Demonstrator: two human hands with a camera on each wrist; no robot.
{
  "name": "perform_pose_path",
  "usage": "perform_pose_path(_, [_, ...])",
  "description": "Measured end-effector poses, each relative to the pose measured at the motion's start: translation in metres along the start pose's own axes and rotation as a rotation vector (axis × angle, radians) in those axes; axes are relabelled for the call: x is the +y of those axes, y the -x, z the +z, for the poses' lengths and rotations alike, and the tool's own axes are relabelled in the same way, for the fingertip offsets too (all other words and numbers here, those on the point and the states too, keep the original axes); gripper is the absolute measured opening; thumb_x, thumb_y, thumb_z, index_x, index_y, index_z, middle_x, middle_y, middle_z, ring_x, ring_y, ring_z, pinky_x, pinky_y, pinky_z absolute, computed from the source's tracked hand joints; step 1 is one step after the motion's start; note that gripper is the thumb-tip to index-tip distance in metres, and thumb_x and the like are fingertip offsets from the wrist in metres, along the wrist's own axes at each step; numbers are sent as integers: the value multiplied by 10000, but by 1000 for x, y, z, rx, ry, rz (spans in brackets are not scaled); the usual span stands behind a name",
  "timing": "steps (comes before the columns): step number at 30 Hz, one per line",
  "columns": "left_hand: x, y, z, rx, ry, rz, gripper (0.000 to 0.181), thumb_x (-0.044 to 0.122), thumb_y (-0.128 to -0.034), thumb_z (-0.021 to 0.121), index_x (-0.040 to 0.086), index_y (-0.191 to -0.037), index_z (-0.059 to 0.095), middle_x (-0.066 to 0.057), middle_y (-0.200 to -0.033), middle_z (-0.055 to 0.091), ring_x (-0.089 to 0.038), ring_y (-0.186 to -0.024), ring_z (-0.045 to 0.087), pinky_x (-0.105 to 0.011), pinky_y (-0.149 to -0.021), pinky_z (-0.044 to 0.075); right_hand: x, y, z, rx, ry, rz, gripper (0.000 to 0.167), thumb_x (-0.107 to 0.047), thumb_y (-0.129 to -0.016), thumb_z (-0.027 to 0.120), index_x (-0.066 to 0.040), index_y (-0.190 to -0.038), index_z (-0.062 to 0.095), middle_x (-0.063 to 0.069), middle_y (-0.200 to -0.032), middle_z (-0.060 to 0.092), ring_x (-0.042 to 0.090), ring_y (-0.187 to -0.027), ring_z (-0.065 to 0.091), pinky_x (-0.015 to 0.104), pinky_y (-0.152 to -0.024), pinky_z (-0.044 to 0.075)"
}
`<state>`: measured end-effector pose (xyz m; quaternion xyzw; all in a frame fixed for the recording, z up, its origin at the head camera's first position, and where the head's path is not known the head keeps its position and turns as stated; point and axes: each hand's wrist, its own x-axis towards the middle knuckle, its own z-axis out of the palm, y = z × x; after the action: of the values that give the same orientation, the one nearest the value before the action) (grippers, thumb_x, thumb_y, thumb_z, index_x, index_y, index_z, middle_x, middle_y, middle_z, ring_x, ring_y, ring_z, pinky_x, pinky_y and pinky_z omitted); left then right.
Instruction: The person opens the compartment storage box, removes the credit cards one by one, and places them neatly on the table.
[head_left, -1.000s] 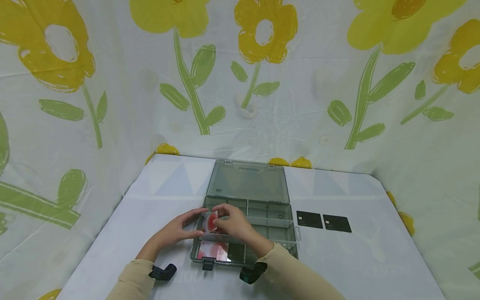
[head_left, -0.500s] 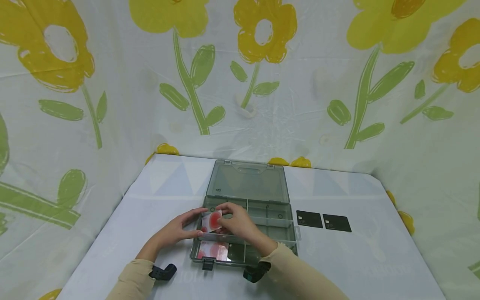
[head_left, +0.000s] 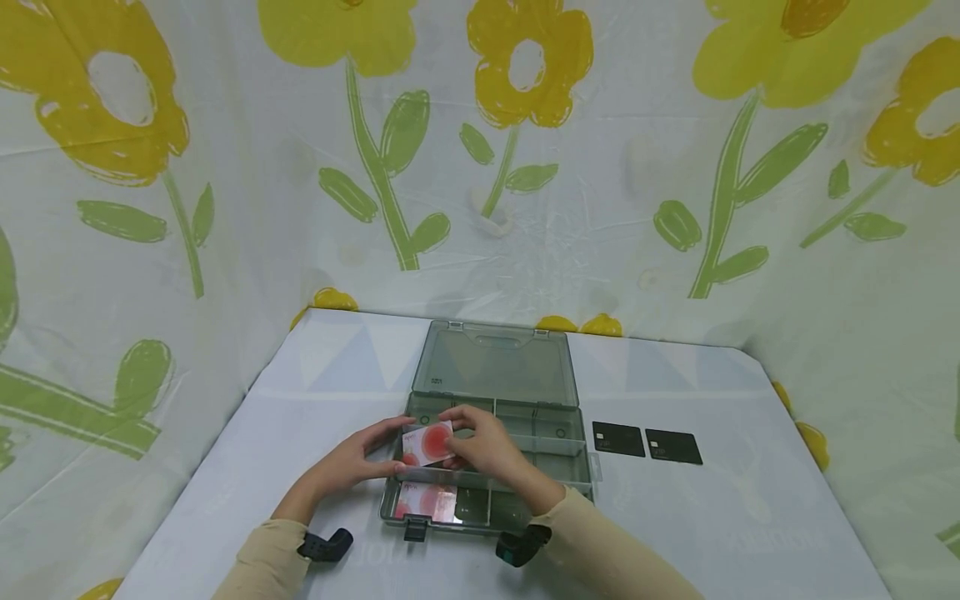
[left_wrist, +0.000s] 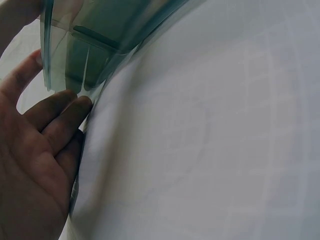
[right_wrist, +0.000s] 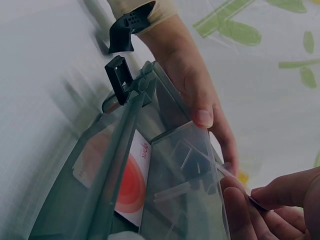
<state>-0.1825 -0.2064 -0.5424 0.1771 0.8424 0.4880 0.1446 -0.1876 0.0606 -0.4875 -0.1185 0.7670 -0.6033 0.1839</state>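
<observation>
A white-and-pink card with a red circle (head_left: pixel 427 443) is pinched between the thumb and fingers of my right hand (head_left: pixel 487 448). It is tilted over the middle-left compartment of a translucent grey-green storage box (head_left: pixel 587 475). My left hand (head_left: pixel 348 461) rests against the box's left side, its fingers and thumb spread; the left wrist view shows several fingers (left_wrist: pixel 60 112) loosely bent against that side. Another pink card (head_left: pixel 426 500) lies in the front-left compartment, next to a black card (head_left: pixel 472 505). From the right wrist, only a dark edge of the pinched card shows.
The box's lid (head_left: pixel 495 360) is folded back on the table (head_left: pixel 322 375). Two black cards (head_left: pixel 618 438) lie side by side to the right of the box. A latch (head_left: pixel 417 527) sticks out at the box's front, and flowered cloth hangs behind.
My right hand has shifted slightly right with the pinched card, and the card has turned so more of its printed face shows. My left hand has stayed in place.
</observation>
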Motion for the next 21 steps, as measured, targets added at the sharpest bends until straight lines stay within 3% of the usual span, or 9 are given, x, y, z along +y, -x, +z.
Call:
perform_pose_path(7, [2, 1, -1, -1, 24, 2, 704, 374, -899, 785, 291, -1523, 470, -105, -1623, 358, -377, -1503, 291, -621, -1192, 275, 3, 3, -5, 9, -11, -6, 369, 32, -940, 655, 12, -1306, 617, 128, -1135, 650, 224, -674, 727, 408, -645, 646])
perform_pose_path(16, [3, 1, 1, 2, -24, 20, 711, 354, -893, 792, 227, -1519, 479, -133, -1606, 384, -406, -1494, 298, -623, -1187, 278, 5, 9, -16, 21, 5, -13, 345, 7, -943, 669, -16, -1285, 630, 107, -1084, 642, 202, -667, 717, 355, -619, 638])
perform_pose_path(21, [3, 2, 1, 7, -22, 33, 710, 339, -893, 795, 215, -1517, 479, -136, -1603, 389, -405, -1493, 300, -614, -1192, 272, 6, 13, -22, 16, 3, -16, 343, -7, -941, 676, -36, -1280, 634, 111, -1088, 642, 206, -661, 710, 405, -646, 642])
